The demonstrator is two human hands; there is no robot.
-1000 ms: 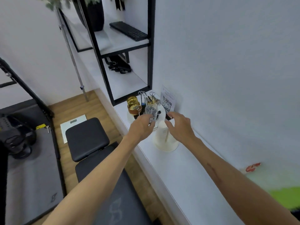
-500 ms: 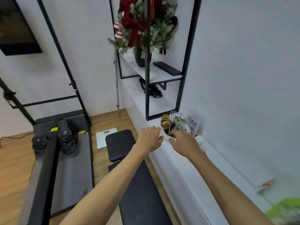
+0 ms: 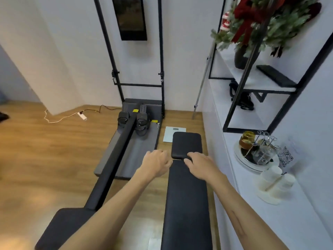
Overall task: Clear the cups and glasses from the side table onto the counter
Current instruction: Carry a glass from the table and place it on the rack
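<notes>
On the white counter at the right sits a round white tray. It carries amber glasses, clear glasses and a wire rack. My left hand and my right hand hover empty over the black bench, well left of the tray. Their fingers are relaxed and hold nothing.
A white ribbed holder stands on the counter near the tray, a QR card behind it. A black-framed shelf with a plant and keyboard rises beyond. A rowing machine, a scale and a cable lie on the wood floor.
Both hands have drawn back from the glasses on the tray and now hang over the bench. The view has swung left toward the room.
</notes>
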